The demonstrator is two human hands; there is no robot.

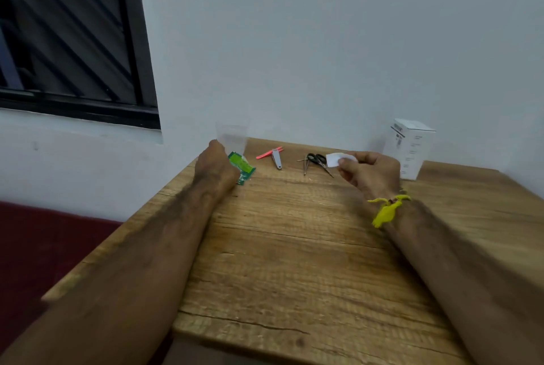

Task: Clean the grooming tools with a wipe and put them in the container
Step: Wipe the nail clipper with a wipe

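Note:
On the wooden table (pixel 294 247), my right hand (pixel 368 171) pinches a small white wipe (pixel 335 158) between thumb and fingers, held just right of the black-handled scissors (pixel 317 159). Metal tweezers (pixel 305 165) lie beside the scissors. Further left lie a silver nail clipper (pixel 276 160) and a thin pink tool (pixel 266 153). My left hand (pixel 216 169) rests at the far left with its fingers on a torn green wipe sachet (pixel 242 169); how the fingers lie is hidden. A clear plastic cup (pixel 232 136) stands just behind that hand.
A white cardboard box (pixel 410 148) stands at the table's back right against the wall. A dark-framed window (pixel 73 40) is on the left wall. Dark red floor or seating (pixel 44 247) lies left of the table edge.

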